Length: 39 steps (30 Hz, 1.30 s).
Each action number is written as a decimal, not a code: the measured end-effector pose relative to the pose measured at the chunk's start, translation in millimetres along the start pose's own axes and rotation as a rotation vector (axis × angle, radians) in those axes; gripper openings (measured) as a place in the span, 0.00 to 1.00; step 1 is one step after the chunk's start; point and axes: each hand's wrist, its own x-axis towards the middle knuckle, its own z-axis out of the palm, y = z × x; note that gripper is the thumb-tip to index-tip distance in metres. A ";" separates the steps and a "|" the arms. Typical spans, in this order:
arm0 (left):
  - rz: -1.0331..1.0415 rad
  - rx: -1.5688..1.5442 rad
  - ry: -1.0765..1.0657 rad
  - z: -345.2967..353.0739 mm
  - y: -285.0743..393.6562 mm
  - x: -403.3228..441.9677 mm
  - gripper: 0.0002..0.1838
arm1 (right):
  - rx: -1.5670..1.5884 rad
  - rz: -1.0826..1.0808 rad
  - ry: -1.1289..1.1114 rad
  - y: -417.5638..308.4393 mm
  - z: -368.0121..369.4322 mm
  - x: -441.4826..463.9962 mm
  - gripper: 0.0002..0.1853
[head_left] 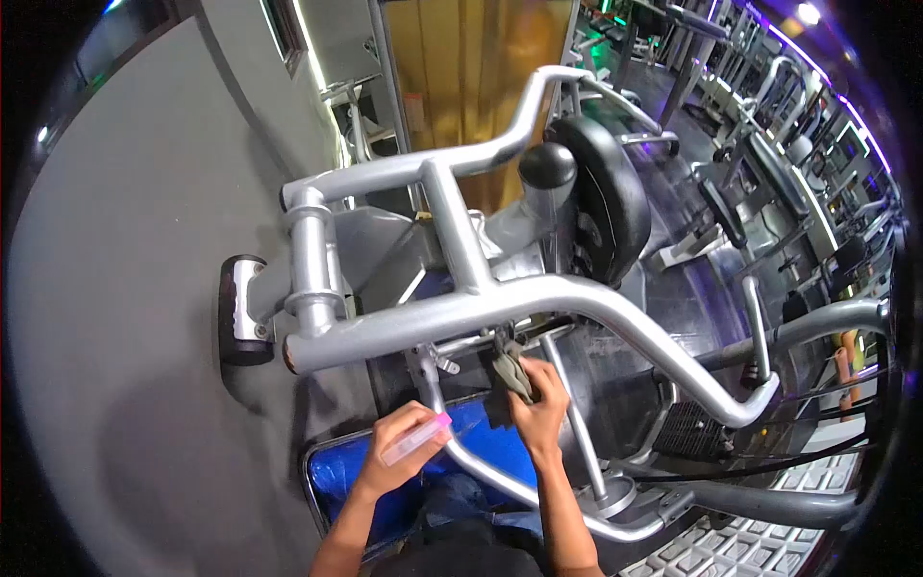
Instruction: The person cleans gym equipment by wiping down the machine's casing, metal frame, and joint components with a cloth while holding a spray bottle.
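My left hand [399,447] is closed round a clear bottle with a pink cap [415,440], held tilted over the blue pad [338,473]. To its right, my right hand [540,409] grips a grey-green cloth [512,373], its fingers wrapped on the cloth's right side. The cloth is up against a dark part of the machine, below the thick silver tube [433,325]. A thinner bent silver bar [486,476] runs between and below my two hands.
Overhead bars of the silver frame [452,216] cross in front of me, with a black round pad [611,202] behind. A grey wall [154,240] stands left. More gym machines [760,183] fill the right, and a black-ended roller [248,310] juts out left.
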 end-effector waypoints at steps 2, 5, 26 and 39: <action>-0.015 0.013 0.015 9.2 0.0 -0.6 0.08 | 0.023 -0.076 0.036 4.1 10.5 10.1 0.25; -0.029 0.040 0.061 18.9 -0.5 -7.4 0.09 | 0.047 -0.142 0.046 2.3 22.3 28.6 0.24; -0.134 -0.026 0.266 55.1 -9.2 -66.4 0.06 | 0.265 0.341 0.029 47.6 72.2 10.2 0.16; -0.113 0.045 0.272 43.8 -17.1 -65.4 0.16 | 0.409 0.263 0.418 -17.0 82.5 37.7 0.13</action>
